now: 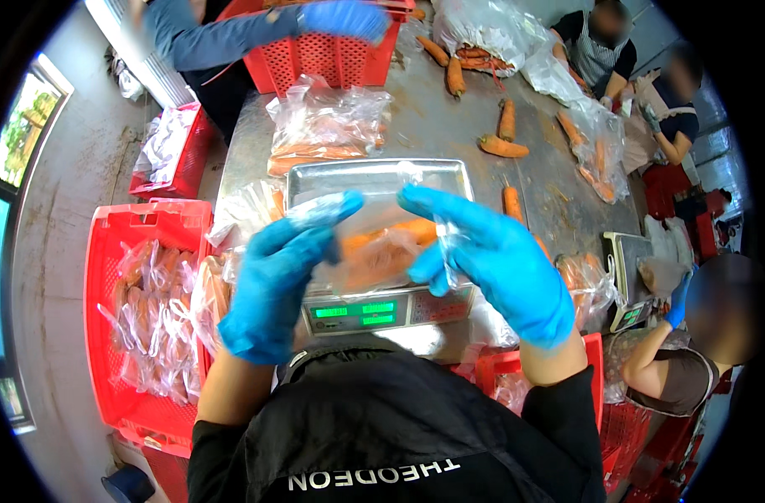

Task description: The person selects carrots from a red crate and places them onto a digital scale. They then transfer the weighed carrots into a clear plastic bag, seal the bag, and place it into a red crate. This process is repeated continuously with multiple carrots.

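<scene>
Both my hands wear blue gloves and are raised over a digital weighing scale with a metal pan. Between them is a clear plastic bag of carrots, blurred, at the front of the pan; whether it rests there or hangs I cannot tell. My left hand has thin plastic from the bag stretched over its fingers. A twisted strip of plastic runs through the fingers of my right hand. The thumbs and forefingers of both hands point inward, apart from each other. The scale's green display is lit.
At left stands a red crate of bagged carrots. Beyond the scale lie more bagged carrots and loose carrots on the metal table. A gloved co-worker's arm crosses a red basket. Other people work at right near a second scale.
</scene>
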Demonstrator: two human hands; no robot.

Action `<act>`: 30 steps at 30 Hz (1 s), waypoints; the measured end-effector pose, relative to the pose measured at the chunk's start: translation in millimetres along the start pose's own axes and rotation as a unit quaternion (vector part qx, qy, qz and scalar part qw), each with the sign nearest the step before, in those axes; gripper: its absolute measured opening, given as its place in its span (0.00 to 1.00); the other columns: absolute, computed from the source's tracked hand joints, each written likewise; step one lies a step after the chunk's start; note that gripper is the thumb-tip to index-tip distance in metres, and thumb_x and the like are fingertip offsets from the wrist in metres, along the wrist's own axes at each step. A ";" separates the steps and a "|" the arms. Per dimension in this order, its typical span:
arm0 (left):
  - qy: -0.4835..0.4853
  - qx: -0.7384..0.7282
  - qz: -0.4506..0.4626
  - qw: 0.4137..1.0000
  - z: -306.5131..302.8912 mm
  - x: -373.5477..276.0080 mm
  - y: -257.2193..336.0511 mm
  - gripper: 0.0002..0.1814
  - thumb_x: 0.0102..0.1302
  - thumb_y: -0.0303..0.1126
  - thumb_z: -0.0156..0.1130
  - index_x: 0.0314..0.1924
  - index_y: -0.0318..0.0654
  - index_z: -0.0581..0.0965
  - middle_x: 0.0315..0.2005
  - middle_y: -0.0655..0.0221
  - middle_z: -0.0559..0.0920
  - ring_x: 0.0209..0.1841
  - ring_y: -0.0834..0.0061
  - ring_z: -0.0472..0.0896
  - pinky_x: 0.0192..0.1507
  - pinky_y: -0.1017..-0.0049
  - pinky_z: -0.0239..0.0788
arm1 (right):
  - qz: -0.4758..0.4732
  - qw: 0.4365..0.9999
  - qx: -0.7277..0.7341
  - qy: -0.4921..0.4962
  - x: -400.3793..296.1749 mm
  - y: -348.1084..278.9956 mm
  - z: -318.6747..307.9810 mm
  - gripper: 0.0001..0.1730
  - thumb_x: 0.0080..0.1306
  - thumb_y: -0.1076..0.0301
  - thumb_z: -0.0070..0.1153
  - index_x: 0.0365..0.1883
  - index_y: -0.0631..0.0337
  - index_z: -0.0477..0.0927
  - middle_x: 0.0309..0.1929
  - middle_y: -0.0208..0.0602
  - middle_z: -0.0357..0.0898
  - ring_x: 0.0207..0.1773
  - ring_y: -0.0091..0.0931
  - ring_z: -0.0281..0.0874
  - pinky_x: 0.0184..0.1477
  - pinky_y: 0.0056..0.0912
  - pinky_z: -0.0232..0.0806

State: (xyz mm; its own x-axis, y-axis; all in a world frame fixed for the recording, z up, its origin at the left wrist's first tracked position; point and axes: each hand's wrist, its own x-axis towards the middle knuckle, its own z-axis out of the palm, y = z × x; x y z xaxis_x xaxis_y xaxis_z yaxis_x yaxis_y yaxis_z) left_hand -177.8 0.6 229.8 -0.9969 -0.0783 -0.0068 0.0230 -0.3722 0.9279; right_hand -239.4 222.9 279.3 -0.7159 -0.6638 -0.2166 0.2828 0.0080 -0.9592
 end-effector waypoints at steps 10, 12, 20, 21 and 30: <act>-0.143 -0.101 -0.169 0.970 -8.0 23.7 -67.1 0.32 0.68 0.58 0.43 0.62 0.44 0.68 0.49 0.61 0.76 0.46 0.68 0.78 0.47 0.70 0.71 | 0.053 0.971 -0.146 -0.181 34.4 10.2 5.8 0.30 0.67 0.65 0.52 0.67 0.57 0.62 0.55 0.39 0.72 0.53 0.26 0.73 0.58 0.30 0.64; -0.164 0.112 -0.116 0.973 -24.9 20.1 -74.2 0.26 0.67 0.54 0.49 0.54 0.41 0.75 0.40 0.63 0.81 0.41 0.71 0.79 0.43 0.72 0.72 | 0.053 0.971 -0.178 -0.153 45.2 22.2 -26.8 0.26 0.66 0.67 0.52 0.63 0.59 0.68 0.47 0.38 0.76 0.48 0.24 0.73 0.54 0.28 0.65; -0.122 0.508 0.138 0.841 -39.3 -0.7 -115.9 0.11 0.61 0.37 0.60 0.39 0.40 0.80 0.36 0.59 0.80 0.40 0.58 0.77 0.46 0.67 0.69 | 0.054 0.971 -0.234 0.002 72.0 95.0 -39.6 0.18 0.59 0.75 0.50 0.48 0.64 0.80 0.40 0.30 0.79 0.35 0.17 0.72 0.43 0.19 0.68; -0.114 0.485 0.195 0.845 -36.5 1.9 -109.6 0.10 0.60 0.36 0.60 0.37 0.38 0.80 0.36 0.60 0.79 0.41 0.59 0.76 0.47 0.69 0.68 | 0.042 0.983 -0.173 0.047 71.6 91.6 -44.4 0.18 0.59 0.76 0.49 0.48 0.64 0.80 0.39 0.30 0.79 0.34 0.16 0.71 0.41 0.18 0.67; -0.002 0.080 -0.110 0.991 -24.2 -5.7 -70.4 0.10 0.63 0.33 0.58 0.26 0.37 0.78 0.29 0.72 0.76 0.35 0.79 0.73 0.42 0.78 0.62 | -0.040 0.954 0.280 0.096 77.7 100.5 -84.0 0.26 0.61 0.73 0.51 0.60 0.63 0.69 0.37 0.32 0.78 0.31 0.20 0.72 0.38 0.19 0.68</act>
State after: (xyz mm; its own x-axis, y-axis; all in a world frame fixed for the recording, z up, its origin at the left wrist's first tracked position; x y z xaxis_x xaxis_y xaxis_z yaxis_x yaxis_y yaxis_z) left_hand -171.9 4.9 155.5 -0.9767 -0.0085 -0.2145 -0.2069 -0.2291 0.9512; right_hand -320.3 234.9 150.8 -0.8383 -0.4957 -0.2271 0.4803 -0.4743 -0.7378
